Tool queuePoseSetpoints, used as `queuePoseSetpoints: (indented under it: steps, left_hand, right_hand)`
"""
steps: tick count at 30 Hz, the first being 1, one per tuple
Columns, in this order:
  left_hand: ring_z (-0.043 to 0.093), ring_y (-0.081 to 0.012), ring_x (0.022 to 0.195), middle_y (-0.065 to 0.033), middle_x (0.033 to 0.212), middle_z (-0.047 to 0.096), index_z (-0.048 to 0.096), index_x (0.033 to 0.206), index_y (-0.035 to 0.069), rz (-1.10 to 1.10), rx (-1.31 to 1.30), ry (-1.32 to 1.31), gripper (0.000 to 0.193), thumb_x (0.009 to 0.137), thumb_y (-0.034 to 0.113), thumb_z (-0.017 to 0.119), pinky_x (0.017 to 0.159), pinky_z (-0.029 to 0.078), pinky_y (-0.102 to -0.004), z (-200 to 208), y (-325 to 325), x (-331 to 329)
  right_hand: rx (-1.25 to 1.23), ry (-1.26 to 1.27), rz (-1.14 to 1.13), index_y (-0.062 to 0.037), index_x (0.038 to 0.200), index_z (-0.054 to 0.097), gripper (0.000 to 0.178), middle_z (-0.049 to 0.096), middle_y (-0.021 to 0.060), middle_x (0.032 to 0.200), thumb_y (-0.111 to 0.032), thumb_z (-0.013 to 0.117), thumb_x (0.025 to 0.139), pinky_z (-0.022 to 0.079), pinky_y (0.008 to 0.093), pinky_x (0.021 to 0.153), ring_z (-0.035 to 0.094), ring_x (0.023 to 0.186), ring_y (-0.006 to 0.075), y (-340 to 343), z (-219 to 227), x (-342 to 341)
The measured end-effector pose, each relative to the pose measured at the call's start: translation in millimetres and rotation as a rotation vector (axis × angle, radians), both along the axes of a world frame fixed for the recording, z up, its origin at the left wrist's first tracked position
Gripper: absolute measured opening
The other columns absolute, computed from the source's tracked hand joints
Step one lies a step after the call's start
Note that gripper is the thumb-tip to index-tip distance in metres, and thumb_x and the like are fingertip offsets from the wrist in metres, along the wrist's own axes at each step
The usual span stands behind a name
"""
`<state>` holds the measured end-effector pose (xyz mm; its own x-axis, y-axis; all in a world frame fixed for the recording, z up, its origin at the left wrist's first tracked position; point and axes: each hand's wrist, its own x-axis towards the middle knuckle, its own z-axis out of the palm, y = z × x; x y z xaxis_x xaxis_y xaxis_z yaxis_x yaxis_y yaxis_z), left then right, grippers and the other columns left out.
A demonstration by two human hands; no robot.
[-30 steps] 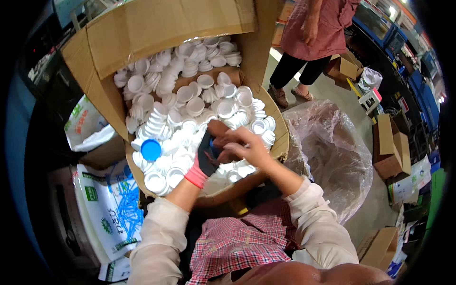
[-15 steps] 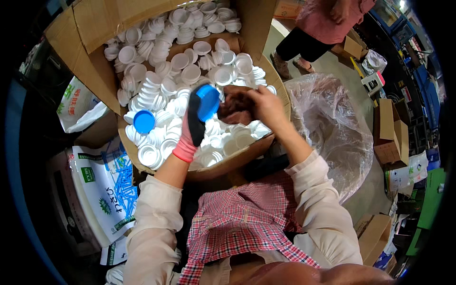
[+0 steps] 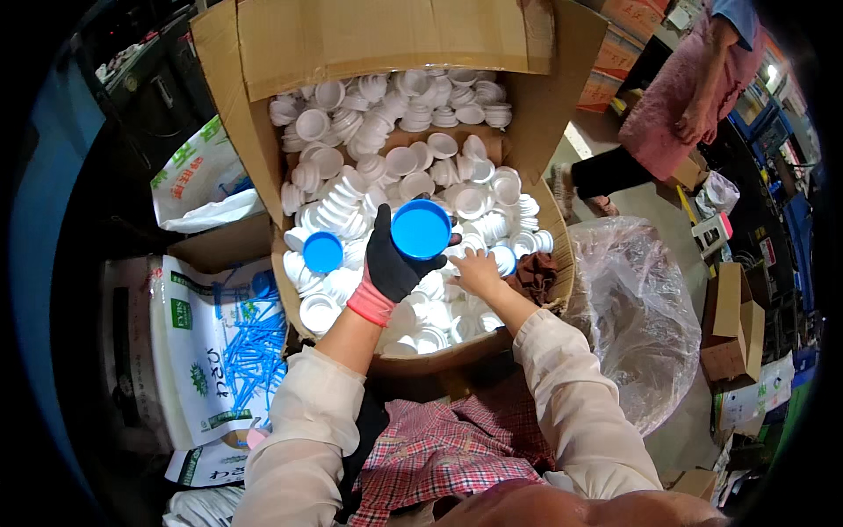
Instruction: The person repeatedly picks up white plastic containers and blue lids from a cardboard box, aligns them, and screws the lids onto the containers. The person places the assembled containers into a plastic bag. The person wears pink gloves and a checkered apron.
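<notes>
My left hand point(image 3: 392, 266), in a black glove with a pink cuff, holds a round blue lid point(image 3: 421, 229) with its shallow hollow side up. To its right, my bare right hand point(image 3: 479, 272) is stretched over the white caps with its fingers apart, holding nothing I can see. A crumpled brown cloth point(image 3: 534, 276) lies beside it at the box's right wall. Many round white plastic caps point(image 3: 402, 161), some nested in stacks, fill the large cardboard box point(image 3: 386, 39). Another blue lid point(image 3: 322, 253) rests on them at left. A blue-edged round piece point(image 3: 503, 260) shows partly behind my right hand.
Left of the box, a white printed sack point(image 3: 198, 351) bears thin blue plastic sticks point(image 3: 255, 356). A clear plastic bag point(image 3: 632, 325) stands at right, with open cartons point(image 3: 733, 325) beyond. Another person in a pink apron point(image 3: 680, 97) is at the upper right.
My right hand has let go of the brown cloth, which now lies at the box's right side. The blue lid has turned to face up. The other person has moved, and my view has shifted.
</notes>
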<state>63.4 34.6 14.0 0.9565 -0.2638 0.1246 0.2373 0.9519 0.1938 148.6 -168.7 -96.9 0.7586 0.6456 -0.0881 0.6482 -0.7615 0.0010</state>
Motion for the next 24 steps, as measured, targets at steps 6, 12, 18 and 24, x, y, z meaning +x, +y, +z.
queuePoseSetpoints:
  steps: [6, 12, 18, 24]
  left_hand:
    - [0.052, -0.0460, 0.120, -0.0237, 0.138, 0.046, 0.034, 0.145, 0.009, 0.061, 0.056, -0.061, 0.076, 0.091, 0.063, 0.045, 0.080, 0.054, -0.0553, 12, 9, -8]
    - [0.051, -0.0440, 0.121, -0.0227, 0.136, 0.048, 0.034, 0.144, 0.005, 0.053, 0.027, -0.180, 0.064, 0.098, 0.048, 0.043, 0.087, 0.051, -0.0581, 20, 14, -16]
    - [0.052, -0.0471, 0.119, -0.0254, 0.134, 0.050, 0.036, 0.144, 0.007, 0.180, 0.319, -0.238, 0.065, 0.098, 0.053, 0.039, 0.083, 0.051, -0.0521, 16, 4, -14]
    - [0.066, -0.0268, 0.090, -0.0168, 0.108, 0.064, 0.047, 0.129, 0.000, 0.429, 0.964, -0.291, 0.061, 0.101, 0.053, 0.032, 0.075, 0.055, -0.0373, -4, -1, -13]
  right_hand:
    - [-0.093, -0.050, 0.046, -0.0239, 0.130, 0.052, 0.064, 0.057, 0.0165, 0.113, -0.031, 0.075, 0.070, 0.045, 0.0532, 0.083, 0.060, 0.098, 0.0368, 2, -13, 16]
    - [1.120, 0.953, -0.187, -0.0141, 0.132, 0.051, 0.060, 0.052, 0.0091, 0.124, -0.020, 0.073, 0.076, 0.044, 0.0339, 0.090, 0.053, 0.110, 0.0219, -15, 141, 2]
    - [1.194, 0.897, 0.097, -0.0122, 0.135, 0.047, 0.070, 0.047, 0.0055, 0.133, -0.016, 0.073, 0.070, 0.038, 0.0332, 0.100, 0.047, 0.120, 0.0204, -48, 169, -27]
    - [0.604, 0.077, 0.456, -0.0199, 0.138, 0.049, 0.084, 0.049, 0.0135, 0.126, -0.011, 0.075, 0.059, 0.043, 0.0440, 0.096, 0.047, 0.108, 0.0350, -46, 183, -54]
